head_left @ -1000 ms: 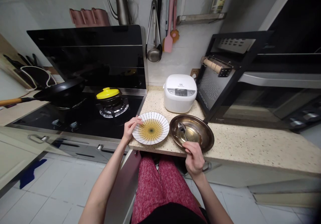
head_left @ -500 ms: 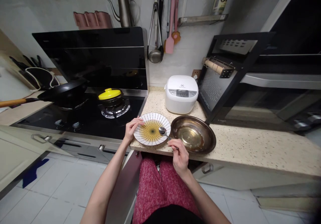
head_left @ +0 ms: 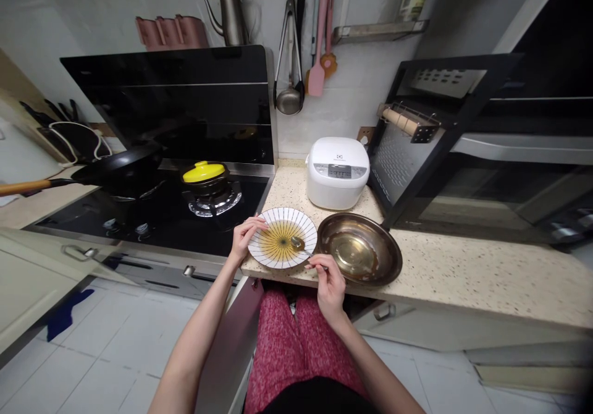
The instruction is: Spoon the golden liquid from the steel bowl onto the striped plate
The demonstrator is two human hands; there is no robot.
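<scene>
A round plate (head_left: 303, 225) with a white rim and thin dark rays lies on the counter. Its middle is yellow, with what looks like a shallow liquid. Over the plate's left rim, my left hand (head_left: 245, 236) is closed on the edge with its fingers reaching inward. My right hand (head_left: 331, 284) pinches the handle of a metal spoon (head_left: 298, 242) at the plate's near right side. The spoon's bowl is low over the yellow part, seemingly in the liquid. Touching or nearly touching the plate, a wide metal basin (head_left: 356, 250) stands on the right.
Behind the basin is a white rice cooker (head_left: 338, 176). The stove (head_left: 162, 222) on the left carries a yellow-lidded pot (head_left: 204, 173) and a black wok (head_left: 120, 170). A black rack (head_left: 393, 148) and oven stand at right. Below the counter, a cabinet door (head_left: 236, 327) is open beside my legs.
The spoon's bowl has moved slightly left and lower into the plate, and my right hand has shifted with it. My left hand stays on the rim. The view has tilted slightly.
</scene>
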